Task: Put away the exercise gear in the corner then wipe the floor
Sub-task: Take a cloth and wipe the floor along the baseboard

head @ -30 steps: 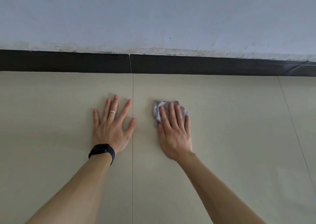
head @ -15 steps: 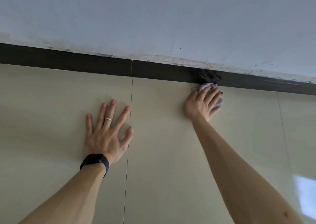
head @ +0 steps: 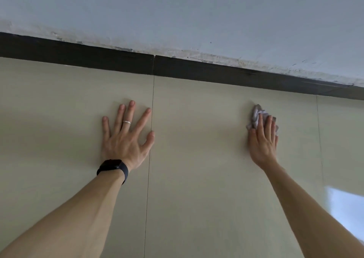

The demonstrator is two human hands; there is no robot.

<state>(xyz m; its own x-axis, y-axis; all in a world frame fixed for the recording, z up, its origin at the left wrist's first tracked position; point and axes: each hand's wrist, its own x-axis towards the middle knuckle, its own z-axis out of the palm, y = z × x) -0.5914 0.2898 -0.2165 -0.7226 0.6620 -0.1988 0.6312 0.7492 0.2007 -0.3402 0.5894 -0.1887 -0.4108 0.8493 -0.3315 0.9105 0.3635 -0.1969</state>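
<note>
My right hand (head: 263,141) lies flat with straight fingers on a crumpled grey-white cloth (head: 256,115), pressing it onto the beige tiled floor (head: 206,159). The cloth sticks out past my fingertips, a short way in front of the skirting. My left hand (head: 126,137) is spread flat on the floor, fingers apart, just left of a tile joint. It wears a ring and a black wristband. No exercise gear is in view.
A dark skirting board (head: 216,72) runs along the foot of a pale wall (head: 197,17) straight ahead. Tile joints run away from me at the middle and at the right. A bright reflection (head: 346,208) lies on the floor at the lower right.
My right hand has slid the cloth from near the left hand up to the skirting, then right and back a little. The left hand has stayed planted.
</note>
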